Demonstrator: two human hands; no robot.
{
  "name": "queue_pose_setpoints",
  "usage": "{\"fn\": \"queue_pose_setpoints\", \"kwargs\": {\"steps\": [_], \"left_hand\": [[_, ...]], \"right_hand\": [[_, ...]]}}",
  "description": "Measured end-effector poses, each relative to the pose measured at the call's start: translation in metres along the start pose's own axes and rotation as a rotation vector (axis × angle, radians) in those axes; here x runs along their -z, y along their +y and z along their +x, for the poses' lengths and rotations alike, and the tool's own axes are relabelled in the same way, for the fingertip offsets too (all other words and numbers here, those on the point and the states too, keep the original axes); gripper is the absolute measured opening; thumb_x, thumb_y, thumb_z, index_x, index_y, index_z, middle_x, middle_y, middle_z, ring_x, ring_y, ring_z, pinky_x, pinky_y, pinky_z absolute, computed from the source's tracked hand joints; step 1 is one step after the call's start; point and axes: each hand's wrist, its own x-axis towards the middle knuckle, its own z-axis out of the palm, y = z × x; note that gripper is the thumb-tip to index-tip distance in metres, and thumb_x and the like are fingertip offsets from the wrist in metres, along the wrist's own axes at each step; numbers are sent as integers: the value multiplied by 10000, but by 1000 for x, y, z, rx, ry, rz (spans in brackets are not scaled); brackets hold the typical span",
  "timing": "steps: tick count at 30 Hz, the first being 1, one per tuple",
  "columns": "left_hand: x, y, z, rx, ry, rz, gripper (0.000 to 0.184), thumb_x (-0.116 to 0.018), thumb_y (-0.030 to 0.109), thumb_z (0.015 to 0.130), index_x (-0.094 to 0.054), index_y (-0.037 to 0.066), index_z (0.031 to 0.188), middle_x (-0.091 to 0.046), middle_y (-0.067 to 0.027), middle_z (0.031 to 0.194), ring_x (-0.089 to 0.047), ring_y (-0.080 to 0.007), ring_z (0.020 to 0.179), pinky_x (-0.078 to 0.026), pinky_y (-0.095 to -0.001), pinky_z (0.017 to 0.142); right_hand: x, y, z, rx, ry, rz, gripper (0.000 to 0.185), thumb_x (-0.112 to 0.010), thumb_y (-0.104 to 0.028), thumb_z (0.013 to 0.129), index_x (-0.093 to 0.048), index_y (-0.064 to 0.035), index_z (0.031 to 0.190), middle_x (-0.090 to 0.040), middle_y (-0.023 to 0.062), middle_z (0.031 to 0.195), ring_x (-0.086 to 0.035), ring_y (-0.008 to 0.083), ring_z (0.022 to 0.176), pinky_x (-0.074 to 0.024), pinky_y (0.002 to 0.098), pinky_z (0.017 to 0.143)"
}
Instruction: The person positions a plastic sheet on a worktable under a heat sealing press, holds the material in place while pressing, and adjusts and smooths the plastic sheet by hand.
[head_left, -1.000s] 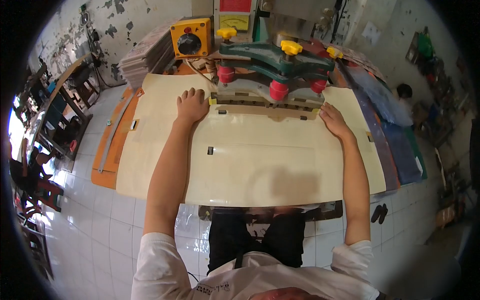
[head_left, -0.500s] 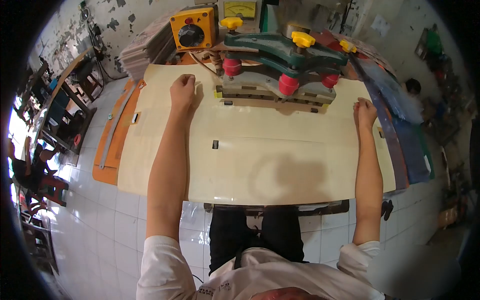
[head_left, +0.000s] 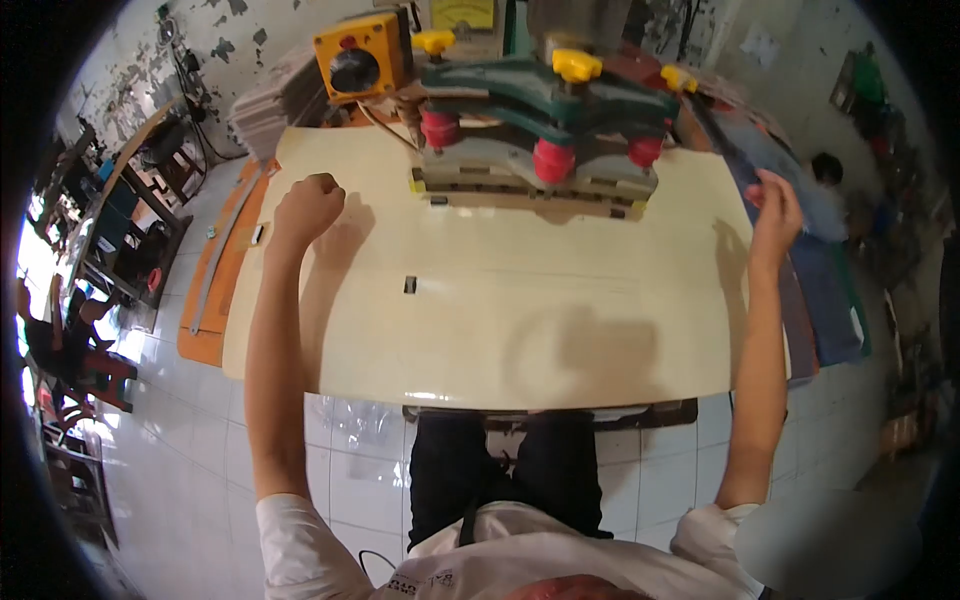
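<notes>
A large cream-coloured sheet [head_left: 500, 330] lies across the work surface, with a small dark rectangular mark or slot left of its middle. Over its left part hovers my left hand [head_left: 312, 207], its fingers curled in and nothing visible in them; its shadow falls on the sheet. My right hand [head_left: 775, 218] is raised near the sheet's right edge, fingers loosely bent and apart, holding nothing. Between the hands, at the far side, stands a press head [head_left: 545, 130] with a dark green frame, red spacers and yellow knobs. Its long lower plate [head_left: 530, 185] is above or on the sheet; I cannot tell which.
A yellow control box [head_left: 362, 58] with a black dial stands at the back left, beside a stack of flat sheets [head_left: 275, 105]. An orange board [head_left: 212, 310] carries a metal strip on the left. Blue and clear plastic sheets [head_left: 825, 290] hang at the right.
Both hands have lifted from the sheet and moved outward, the left to the left and nearer me, the right to the right. The view has shifted slightly.
</notes>
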Motion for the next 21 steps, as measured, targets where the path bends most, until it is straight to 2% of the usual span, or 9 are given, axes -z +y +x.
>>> {"fn": "queue_pose_setpoints", "kwargs": {"steps": [2, 5, 7, 10, 11, 13, 16, 19, 21], "left_hand": [[-5, 4, -10, -1, -123, 15, 286, -536, 248, 874, -737, 84, 996, -737, -176, 984, -689, -379, 932, -543, -452, 836], [-21, 11, -35, -112, 40, -75, 283, -520, 241, 919, -734, 77, 1005, -731, -166, 1043, -691, -370, 941, -538, -443, 848], [-21, 28, -50, -116, 18, -172, 297, -493, 233, 964, -716, 69, 1072, -702, -173, 1162, -653, -362, 1110, -503, -460, 958], [-48, 19, -53, -339, 144, -51, 345, -482, 267, 998, -659, 44, 1194, -617, -181, 1345, -537, -354, 1312, -404, -537, 1085], [-48, 21, -55, -326, 137, -44, 345, -482, 267, 998, -659, 44, 1194, -617, -181, 1345, -537, -354, 1312, -404, -537, 1085], [-42, 30, -62, -382, -2, 48, 453, -458, 327, 1031, -556, 37, 1365, -470, -198, 1516, -372, -357, 1460, -269, -615, 1160], [-46, 37, -66, -323, -9, 71, 543, -430, 394, 1050, -478, 46, 1463, -367, -209, 1590, -324, -371, 1489, -228, -625, 1175], [-47, 36, -65, -273, -97, 124, 630, -395, 467, 1055, -376, 80, 1552, -287, -192, 1637, -228, -348, 1534, -150, -576, 1217], [-46, 39, -64, -219, -167, 120, 676, -378, 512, 1052, -321, 101, 1587, -238, -167, 1663, -169, -320, 1555, -101, -538, 1239]], "right_hand": [[4, 26, -15, 17, -155, -155, 244, -623, -135, 951, -713, 11, 1124, -723, 88, 960, -663, 176, 904, -515, 312, 871], [-10, 33, -57, 148, -318, -452, 268, -631, -156, 948, -704, -8, 1159, -719, 140, 1106, -664, 252, 1050, -496, 349, 957], [-10, 45, -76, 380, -545, -619, 289, -635, -181, 956, -695, -26, 1192, -672, 185, 1248, -615, 326, 1190, -463, 400, 1026], [-18, 21, -86, 331, -599, -564, 312, -647, -180, 949, -683, -28, 1219, -639, 208, 1312, -584, 370, 1243, -444, 433, 1057], [-17, 24, -84, 361, -646, -599, 356, -660, -195, 943, -667, -27, 1256, -613, 207, 1360, -565, 371, 1271, -435, 428, 1070], [-19, 20, -85, 300, -667, -575, 371, -661, -212, 942, -667, -31, 1266, -601, 209, 1379, -561, 375, 1276, -421, 447, 1086], [-17, 26, -85, 208, -749, -582, 455, -634, -271, 962, -613, -71, 1371, -519, 219, 1478, -489, 386, 1362, -319, 522, 1162], [-13, 26, -88, 132, -936, -807, 599, -547, -314, 1008, -392, -130, 1556, -306, 188, 1634, -267, 364, 1519, -134, 553, 1232], [-14, 26, -90, 120, -996, -857, 604, -535, -312, 1013, -372, -136, 1567, -291, 175, 1643, -252, 358, 1525, -120, 552, 1236]]}}
